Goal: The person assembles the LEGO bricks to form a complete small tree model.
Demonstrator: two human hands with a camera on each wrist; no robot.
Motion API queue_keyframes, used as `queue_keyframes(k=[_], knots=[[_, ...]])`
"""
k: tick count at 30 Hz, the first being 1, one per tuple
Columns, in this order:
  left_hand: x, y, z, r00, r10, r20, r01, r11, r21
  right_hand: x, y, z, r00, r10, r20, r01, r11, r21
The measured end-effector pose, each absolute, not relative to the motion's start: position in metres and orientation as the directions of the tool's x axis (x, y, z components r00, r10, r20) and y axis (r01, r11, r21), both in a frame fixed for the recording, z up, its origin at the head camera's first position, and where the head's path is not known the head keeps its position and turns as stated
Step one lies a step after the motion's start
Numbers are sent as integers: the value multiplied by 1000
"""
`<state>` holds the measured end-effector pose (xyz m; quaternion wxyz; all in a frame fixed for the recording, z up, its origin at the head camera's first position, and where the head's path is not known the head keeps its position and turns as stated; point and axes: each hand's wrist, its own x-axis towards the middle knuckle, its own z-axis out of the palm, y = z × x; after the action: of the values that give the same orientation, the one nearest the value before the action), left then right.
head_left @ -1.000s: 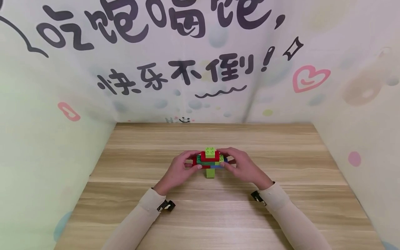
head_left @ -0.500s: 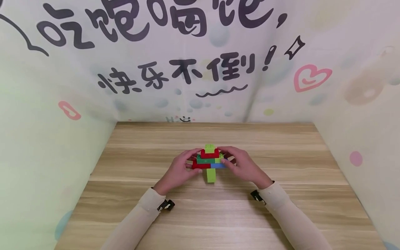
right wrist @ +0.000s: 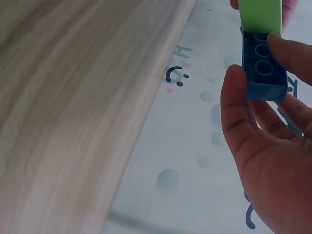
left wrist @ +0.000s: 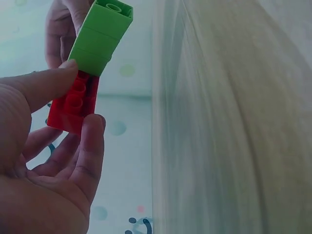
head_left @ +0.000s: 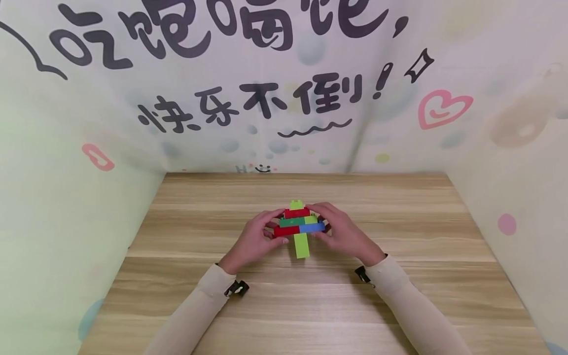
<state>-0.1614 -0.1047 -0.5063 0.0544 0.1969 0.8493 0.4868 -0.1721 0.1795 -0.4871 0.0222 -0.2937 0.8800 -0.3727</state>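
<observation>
Between both hands is a tree-shaped model of toy building bricks. Its bottom row joins a red brick (head_left: pixel 286 231) and a blue brick (head_left: pixel 312 227). A dark green brick (head_left: pixel 291 223) and a lime brick make the row above, topped by another red brick (head_left: pixel 297 213) and a lime brick (head_left: pixel 296 204). Under the bottom row hangs a lime trunk (head_left: pixel 301 246). My left hand (head_left: pixel 254 241) pinches the lower red brick's end between thumb and fingers, seen close in the left wrist view. The right hand (head_left: pixel 346 235) grips the blue brick (right wrist: pixel 264 68), whose hollow underside shows in the right wrist view.
A wood-grain table (head_left: pixel 284 310) lies under the arms. A white wall (head_left: pixel 213 143) with black lettering and coloured drawings rises at its far edge, with side walls left and right. Black straps with small devices (head_left: pixel 237 288) sit at both cuffs.
The brick model has tipped, its top away from me, so more of its front and trunk shows. My right thumb has slid from the lime brick's front down to below the blue brick.
</observation>
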Motion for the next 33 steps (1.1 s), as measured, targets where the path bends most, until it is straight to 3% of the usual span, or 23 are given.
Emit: queue_keyframes(k=[13, 33], knots=[[-173, -105, -513, -922, 372, 106, 285, 468, 836, -184, 177, -491, -849, -515, 117, -445, 579, -683], [-192, -98, -519, -901, 432, -24, 224, 512, 829, -201, 179, -510, -894, -447, 5, -317, 626, -712]])
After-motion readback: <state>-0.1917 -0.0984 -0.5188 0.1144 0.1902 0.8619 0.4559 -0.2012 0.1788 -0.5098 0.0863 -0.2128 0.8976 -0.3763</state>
